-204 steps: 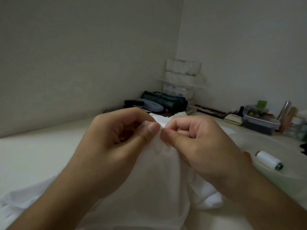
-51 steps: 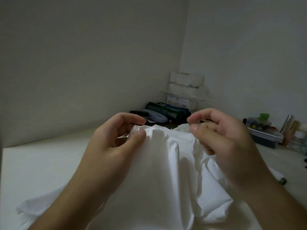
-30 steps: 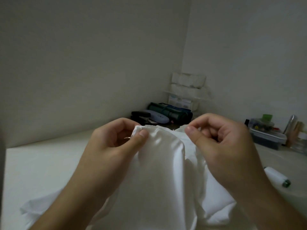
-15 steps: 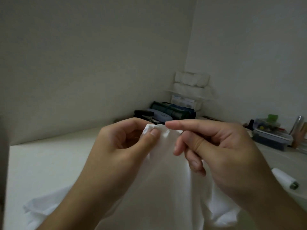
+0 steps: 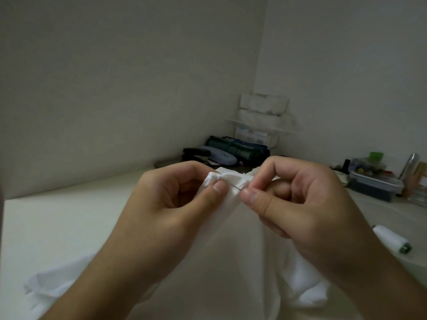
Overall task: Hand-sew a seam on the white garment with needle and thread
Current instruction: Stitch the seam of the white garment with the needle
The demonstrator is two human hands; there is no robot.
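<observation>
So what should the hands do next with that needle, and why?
Probably push the needle a little further through the bunched fold of the white garment. The right hand pinches the needle's back end, its tip points into the fold, and the left hand pinches that fold to keep it steady.

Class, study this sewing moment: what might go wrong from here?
1. The needle runs toward the left hand, whose thumb pinches the white garment right there; a push by the right hand may prick it.
2. The fabric is bunched, so a stitch may catch extra layers.
</observation>
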